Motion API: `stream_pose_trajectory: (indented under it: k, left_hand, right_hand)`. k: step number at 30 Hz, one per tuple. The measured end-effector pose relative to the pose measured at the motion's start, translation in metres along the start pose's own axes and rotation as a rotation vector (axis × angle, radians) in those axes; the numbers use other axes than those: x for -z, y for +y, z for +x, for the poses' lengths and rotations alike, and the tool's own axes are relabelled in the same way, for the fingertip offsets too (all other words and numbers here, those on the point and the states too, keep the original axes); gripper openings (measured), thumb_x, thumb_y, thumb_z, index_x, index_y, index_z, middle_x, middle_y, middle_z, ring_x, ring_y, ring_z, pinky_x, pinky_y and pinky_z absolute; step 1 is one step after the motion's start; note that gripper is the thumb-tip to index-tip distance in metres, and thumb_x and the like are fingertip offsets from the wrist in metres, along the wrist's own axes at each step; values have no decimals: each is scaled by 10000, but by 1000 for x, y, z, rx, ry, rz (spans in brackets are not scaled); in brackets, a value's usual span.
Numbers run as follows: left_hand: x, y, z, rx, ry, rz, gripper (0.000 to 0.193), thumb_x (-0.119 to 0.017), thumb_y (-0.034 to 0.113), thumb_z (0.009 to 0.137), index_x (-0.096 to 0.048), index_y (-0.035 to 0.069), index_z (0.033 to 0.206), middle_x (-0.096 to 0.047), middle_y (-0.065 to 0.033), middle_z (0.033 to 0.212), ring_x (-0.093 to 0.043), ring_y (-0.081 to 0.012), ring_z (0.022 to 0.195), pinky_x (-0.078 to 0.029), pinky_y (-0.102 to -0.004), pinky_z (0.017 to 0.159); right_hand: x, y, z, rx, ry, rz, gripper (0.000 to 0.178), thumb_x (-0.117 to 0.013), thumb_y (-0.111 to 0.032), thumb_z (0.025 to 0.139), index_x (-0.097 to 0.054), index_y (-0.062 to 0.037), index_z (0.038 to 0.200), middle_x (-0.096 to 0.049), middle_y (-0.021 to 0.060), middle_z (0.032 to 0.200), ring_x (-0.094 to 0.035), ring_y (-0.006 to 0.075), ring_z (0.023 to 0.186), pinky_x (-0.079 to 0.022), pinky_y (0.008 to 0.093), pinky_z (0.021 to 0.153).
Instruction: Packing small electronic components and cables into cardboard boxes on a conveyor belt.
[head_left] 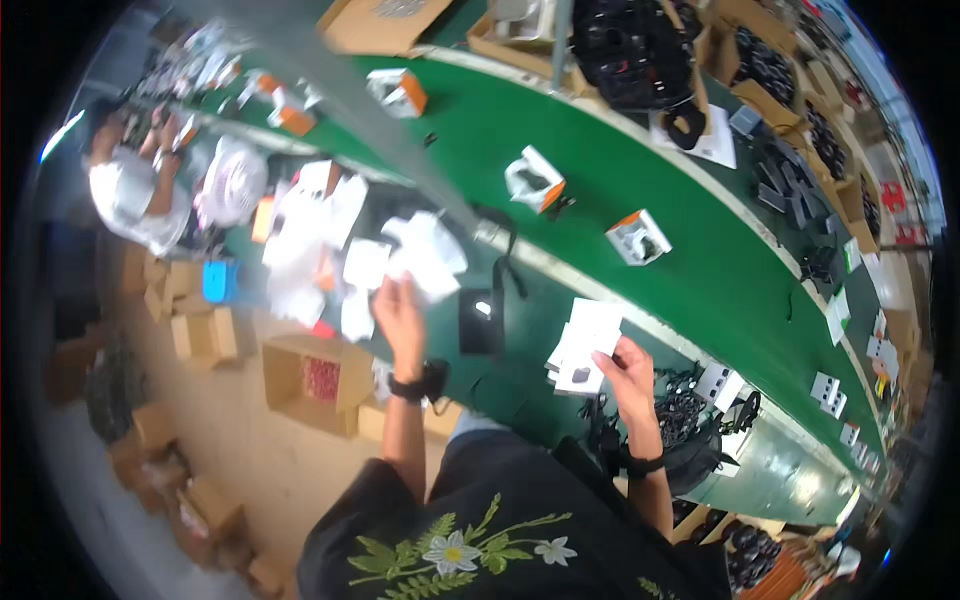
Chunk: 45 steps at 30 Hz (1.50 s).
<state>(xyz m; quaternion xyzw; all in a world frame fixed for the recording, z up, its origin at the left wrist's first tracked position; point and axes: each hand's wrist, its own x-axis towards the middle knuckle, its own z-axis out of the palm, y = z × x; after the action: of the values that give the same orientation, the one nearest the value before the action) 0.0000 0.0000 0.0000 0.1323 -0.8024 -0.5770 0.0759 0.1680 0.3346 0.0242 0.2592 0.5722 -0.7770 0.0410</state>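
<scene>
Currently, the right hand [632, 380] grips a small stack of white leaflets [588, 340], thumb on top and fingers closed around its right edge, above the desk [540, 292]. The left hand [402, 322] is up at the near edge of some white sheets [425, 258], its fingers bent and blurred; I cannot tell whether they pinch one or only touch it.

Between the two hands, a flat black box [481, 322] lies on the desk, with a black strap [510, 268] just beyond it. To the left of the sheets sits a pile of white bags [300, 245], and farther left a pale fan [234, 180] stands near a co-worker [140, 190]. Black cables [680, 412] are heaped to the right of the right hand.

Beyond the desk runs a green belt [700, 250] carrying open white-and-orange boxes [640, 238], spaced well apart. On the near left, below the desk, are a blue bin [220, 281] and an open carton [350, 385] with small red things [320, 380] inside.
</scene>
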Motion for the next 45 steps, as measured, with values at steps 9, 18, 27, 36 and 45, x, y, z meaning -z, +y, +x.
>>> stream_pose_trajectory:
  k: [9,18,27,36,45]
  left_hand:
    - [58,-18,-277,346,-260,-426,325,-705,112,1101,-658,-32,1389,-768,-90,1281,-705,-142,1148,-572,-325,988]
    - [232,-330,-292,569,462,-232,251,-775,63,1033,-725,-29,1261,-802,-98,1158,-746,-160,973,-602,-337,830]
    - [237,-464,-237,1210,744,-173,842,-877,432,947,-600,-241,1368,-695,-355,1382,-686,-419,1264,-520,-464,1114]
    - [193,-249,-135,325,322,-59,394,-667,204,1123,-651,-78,1399,-749,-187,1282,-712,-223,1154,-552,-370,1028]
    - [-12,-72,108,-282,-301,221,288,-706,186,1056,-730,-1,1273,-800,-229,1180,-773,-341,1118,-582,-432,973]
  right_hand:
    - [-93,67,-100,382,-309,-712,261,-896,-31,902,-800,75,1121,-767,127,1222,-752,139,913,-622,286,776]
    - [-62,109,-183,206,-267,-808,432,-732,-228,1087,-701,26,1435,-739,187,1365,-742,233,1150,-609,342,952]
    - [59,73,-176,41,177,-752,467,-619,-288,1165,-658,52,1481,-768,153,1334,-743,180,1077,-611,323,900]
    - [46,90,-173,103,387,-800,280,-692,-138,1084,-772,67,1255,-827,148,1133,-761,206,1009,-589,347,932]
    - [61,101,18,258,379,-932,289,-690,-115,1028,-773,10,1275,-788,255,1214,-776,424,1078,-603,482,986]
